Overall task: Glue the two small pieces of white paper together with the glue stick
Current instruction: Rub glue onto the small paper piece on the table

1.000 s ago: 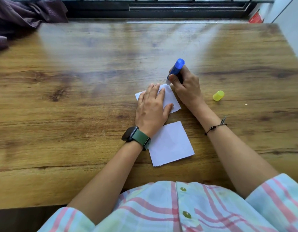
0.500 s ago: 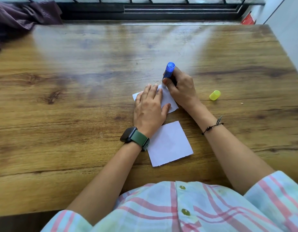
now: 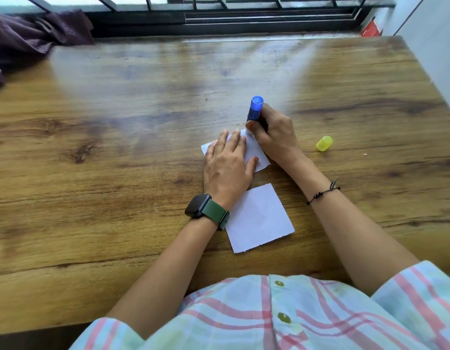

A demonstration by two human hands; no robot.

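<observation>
Two small white paper squares lie on the wooden table. My left hand lies flat, fingers spread, on the far paper and covers most of it. My right hand grips a blue glue stick almost upright, its lower end down at the far corner of that paper; the tip itself is hidden by my fingers. The near paper lies free just behind my left wrist, untouched.
The yellow glue cap lies on its side to the right of my right hand. A dark purple cloth is bunched at the table's far left corner. A window frame runs along the far edge; a white wall borders the right.
The glue stick has swung from leaning right to nearly upright, and my right hand has shifted slightly left along the paper's far edge. My left hand stays pressed on the paper.
</observation>
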